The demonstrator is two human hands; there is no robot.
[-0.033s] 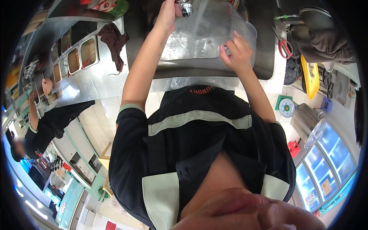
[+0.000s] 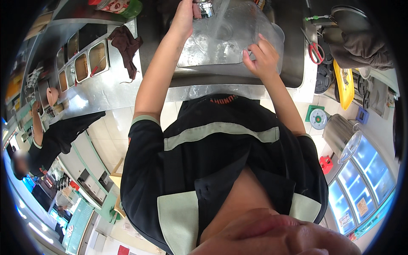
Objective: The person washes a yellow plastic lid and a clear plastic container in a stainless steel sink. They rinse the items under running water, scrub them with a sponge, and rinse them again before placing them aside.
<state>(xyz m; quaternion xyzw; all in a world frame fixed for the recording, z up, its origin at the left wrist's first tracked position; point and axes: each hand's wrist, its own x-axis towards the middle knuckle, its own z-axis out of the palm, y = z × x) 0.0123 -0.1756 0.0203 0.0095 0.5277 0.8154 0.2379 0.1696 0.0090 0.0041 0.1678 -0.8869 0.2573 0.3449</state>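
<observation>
A large clear plastic tub [image 2: 208, 46] lies tilted in the metal sink [image 2: 291, 51], wet on its surface. Water streams down into it from a chrome faucet head [image 2: 206, 8] at the top edge of the view. My left hand [image 2: 182, 19] is closed around the faucet head's left side, its fingers partly hidden and cut off by the picture's edge. At the tub's near right corner, my right hand [image 2: 262, 57] grips the rim, with the thumb bent in and the forefinger stretched out along the plastic.
Left of the sink, a dark brown cloth [image 2: 125, 44] lies on the metal counter beside food bins [image 2: 87, 61]. Red-handled scissors [image 2: 315, 53] and a yellow tray [image 2: 343, 85] are on the right. A dial scale [image 2: 318, 119] stands below them. A co-worker [image 2: 46, 144] works at far left.
</observation>
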